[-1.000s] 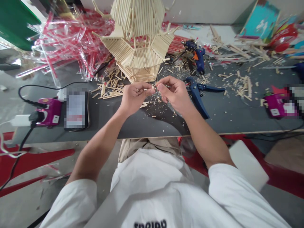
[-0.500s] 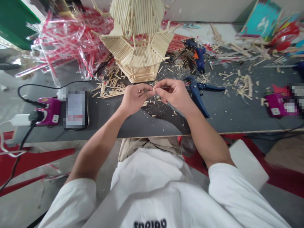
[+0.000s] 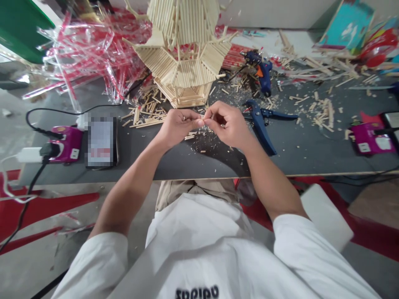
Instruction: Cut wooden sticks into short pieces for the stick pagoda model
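Observation:
My left hand (image 3: 179, 126) and my right hand (image 3: 227, 123) meet fingertip to fingertip above the grey table. Between their pinched thumbs and forefingers is a tiny pale piece of wooden stick (image 3: 202, 117), mostly covered by the fingers. Just beyond them stands a tiered model building (image 3: 190, 74) made of thin wooden sticks, its top cut off by the frame. Blue-handled cutters (image 3: 261, 124) lie to the right of my right hand. Cut stick pieces (image 3: 148, 119) are scattered to the left of my left hand.
A blue glue gun (image 3: 264, 77) lies at the back right among wood scraps. Crumpled red and clear plastic wrappers (image 3: 93, 58) heap up at the back left. A phone (image 3: 101, 143) and a purple power socket (image 3: 67, 143) sit at left; another purple socket (image 3: 370, 137) is at right.
My fingertips, slightly apart a second ago, have come together around the small stick piece. The view has shifted slightly; the model and tools stay in place.

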`<state>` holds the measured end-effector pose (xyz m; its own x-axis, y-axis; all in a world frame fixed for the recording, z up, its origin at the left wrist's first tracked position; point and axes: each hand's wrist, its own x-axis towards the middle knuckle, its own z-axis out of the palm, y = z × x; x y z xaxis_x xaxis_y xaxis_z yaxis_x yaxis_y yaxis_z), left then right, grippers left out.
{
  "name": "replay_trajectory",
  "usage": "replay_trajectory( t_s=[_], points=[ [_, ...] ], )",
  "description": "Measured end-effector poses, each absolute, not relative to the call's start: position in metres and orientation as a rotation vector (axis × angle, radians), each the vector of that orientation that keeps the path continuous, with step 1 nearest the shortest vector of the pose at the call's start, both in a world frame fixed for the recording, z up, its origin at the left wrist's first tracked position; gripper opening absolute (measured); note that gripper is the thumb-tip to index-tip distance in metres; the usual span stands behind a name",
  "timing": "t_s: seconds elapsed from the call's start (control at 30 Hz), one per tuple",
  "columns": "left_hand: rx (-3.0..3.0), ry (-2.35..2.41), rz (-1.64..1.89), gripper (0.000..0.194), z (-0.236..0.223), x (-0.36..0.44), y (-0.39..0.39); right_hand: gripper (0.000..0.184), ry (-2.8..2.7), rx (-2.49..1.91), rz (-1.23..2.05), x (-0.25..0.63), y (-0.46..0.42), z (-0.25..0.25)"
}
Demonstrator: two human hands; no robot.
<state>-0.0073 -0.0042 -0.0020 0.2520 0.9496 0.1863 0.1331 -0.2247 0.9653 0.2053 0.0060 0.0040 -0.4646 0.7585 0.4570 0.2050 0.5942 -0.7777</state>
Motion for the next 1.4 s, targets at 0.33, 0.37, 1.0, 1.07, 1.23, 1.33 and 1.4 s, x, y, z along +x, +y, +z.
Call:
replay_trajectory(
  t_s=[0.33, 0.37, 1.0, 1.07, 1.23, 1.33, 1.4],
  points=[
    [1.529, 0.983, 1.195, 0.056, -0.013, -0.008, 0.004, 0.025, -2.132, -0.672, 0.826, 0.204, 0.006, -0.003],
    [1.512, 0.982, 1.207, 0.056, -0.013, -0.009, 0.006, 0.023, -2.148, -0.666, 0.840, 0.204, 0.006, -0.004],
    [1.878, 1.220, 0.980, 0.037, -0.004, -0.013, 0.000, 0.030, -1.950, -0.795, 0.858, 0.206, 0.009, 0.001],
    [1.887, 1.207, 0.925, 0.036, -0.002, -0.014, -0.001, 0.026, -1.962, -0.798, 0.908, 0.207, 0.008, 0.002],
    [1.956, 1.141, 0.848, 0.042, 0.004, -0.015, -0.003, 0.029, -1.871, -0.827, 1.085, 0.206, 0.007, 0.000],
    [2.042, 1.115, 0.836, 0.046, 0.005, -0.015, -0.004, 0.036, -1.837, -0.807, 1.103, 0.206, 0.009, -0.001],
    [2.076, 1.105, 0.852, 0.046, 0.005, -0.015, -0.005, 0.039, -1.843, -0.795, 1.056, 0.205, 0.010, -0.001]
  ],
)
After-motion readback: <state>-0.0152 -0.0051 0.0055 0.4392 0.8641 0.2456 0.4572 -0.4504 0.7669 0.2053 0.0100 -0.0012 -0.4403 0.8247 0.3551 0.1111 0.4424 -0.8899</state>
